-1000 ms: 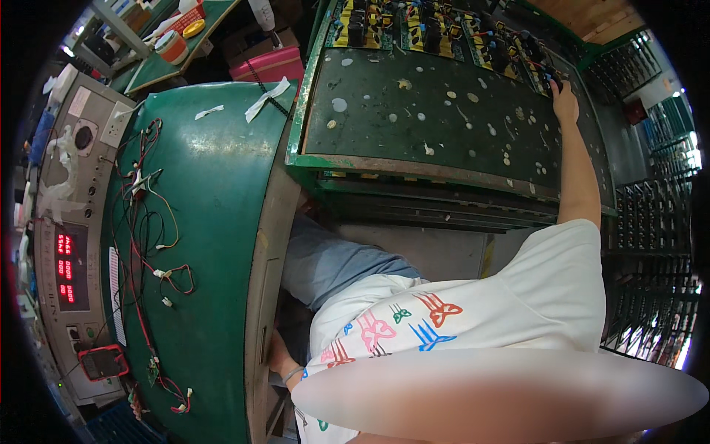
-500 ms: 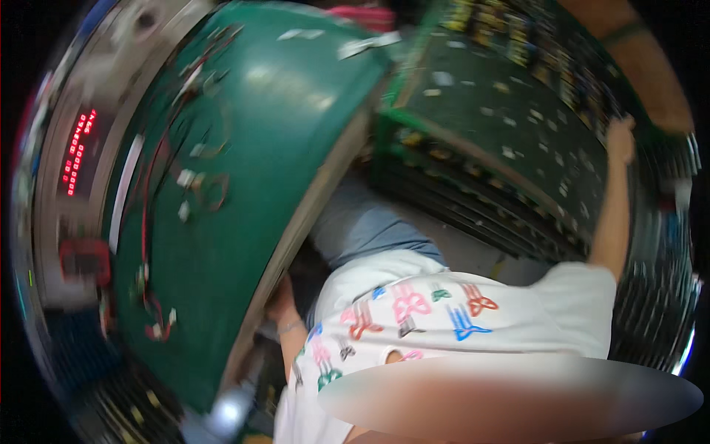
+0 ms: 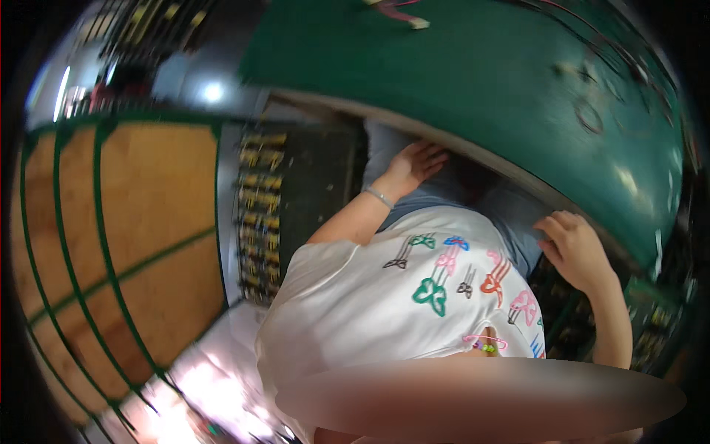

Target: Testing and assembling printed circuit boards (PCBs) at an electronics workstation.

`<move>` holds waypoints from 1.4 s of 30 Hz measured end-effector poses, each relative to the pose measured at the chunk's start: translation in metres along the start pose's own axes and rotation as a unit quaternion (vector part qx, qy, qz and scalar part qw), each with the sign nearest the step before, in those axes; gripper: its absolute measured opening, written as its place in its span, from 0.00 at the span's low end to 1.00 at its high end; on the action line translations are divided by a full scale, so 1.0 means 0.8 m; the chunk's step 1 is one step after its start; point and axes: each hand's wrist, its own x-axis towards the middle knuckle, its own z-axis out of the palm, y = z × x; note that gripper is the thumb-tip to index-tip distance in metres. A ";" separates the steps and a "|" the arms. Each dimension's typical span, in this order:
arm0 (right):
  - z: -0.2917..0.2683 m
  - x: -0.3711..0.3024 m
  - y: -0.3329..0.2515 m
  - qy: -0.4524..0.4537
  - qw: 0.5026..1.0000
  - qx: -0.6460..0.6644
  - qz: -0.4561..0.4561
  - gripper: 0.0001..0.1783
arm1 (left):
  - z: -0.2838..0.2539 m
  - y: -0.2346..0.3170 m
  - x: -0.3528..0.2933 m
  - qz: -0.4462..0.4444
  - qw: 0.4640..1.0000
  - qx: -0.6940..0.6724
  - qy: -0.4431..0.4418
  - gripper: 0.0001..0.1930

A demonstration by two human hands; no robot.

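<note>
My left hand (image 3: 416, 167), with a bracelet at the wrist, lies against the table's front edge. Its fingers are stretched out, and nothing shows in it. My right hand (image 3: 571, 248) is just off the same edge, further right. Its fingers are loosely bent with the thumb apart, and I see no thing in it. Beyond both hands spreads the green table top (image 3: 473, 89). On it are a pink wire with a white connector (image 3: 419, 24) at the far side and a looped cable (image 3: 589, 116) toward the right.
A green-framed rack with tan panels (image 3: 163, 192) stands at the left. Beside it is a dark board with rows of yellowish parts (image 3: 260, 200). Similar parts (image 3: 584, 325) show below my right forearm. My legs (image 3: 436, 194) are under the table edge.
The view has swung to the left. My right hand has come from the parts rack at the far right to the table edge. My left hand remains by that edge.
</note>
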 end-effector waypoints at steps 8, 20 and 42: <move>0.122 0.086 0.027 -0.118 0.991 0.060 -0.021 0.16 | -0.222 0.046 -0.061 0.216 0.910 -0.028 0.351 0.17; 0.261 0.065 0.160 0.322 0.215 0.899 0.204 0.29 | -0.448 -0.132 -0.239 -0.085 0.529 0.026 0.844 0.23; 0.245 0.100 0.230 0.414 0.264 0.857 0.157 0.29 | -0.492 0.203 -0.092 0.397 0.508 0.481 0.594 0.15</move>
